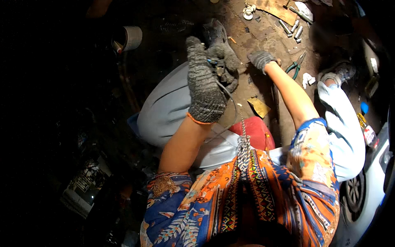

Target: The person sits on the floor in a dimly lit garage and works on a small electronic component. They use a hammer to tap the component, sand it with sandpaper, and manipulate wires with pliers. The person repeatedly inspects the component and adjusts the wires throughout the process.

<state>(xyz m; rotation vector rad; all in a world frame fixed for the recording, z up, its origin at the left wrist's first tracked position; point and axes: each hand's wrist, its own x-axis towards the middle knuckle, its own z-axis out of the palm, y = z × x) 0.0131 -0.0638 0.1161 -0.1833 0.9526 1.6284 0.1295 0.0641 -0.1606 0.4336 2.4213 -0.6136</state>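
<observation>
Wire (230, 96), thin and grey, runs in a loop from the small dark part (219, 68) held up over the person's lap, down toward the red cloth-like thing (256, 131) between the knees. The part sits in the left hand (204, 84), which wears a grey knitted glove with an orange cuff; its fingers are curled closed around the piece, with a bit of blue showing at the fingertips. What exactly the part is cannot be told, since the glove hides most of it.

The right hand (261, 59), gloved the same way, is stretched out to the dirt floor (267, 37) and rests there, fingers bent; whether it has hold of anything I cannot tell. Just beside it lie green-handled pliers (297, 66), and farther off a few metal sockets (293, 29), a scrap of board (276, 9) and a white crumpled rag (307, 79).

To do this well, I judge the left hand should keep the part steady and raised so the wire hangs free of the shoe (216, 31) and of the chain (243, 152) hanging at the chest. The reach to the pliers should take them by the handles, without dragging the wire across the grit. A tan scrap (259, 107) lies on the floor near the right forearm.
</observation>
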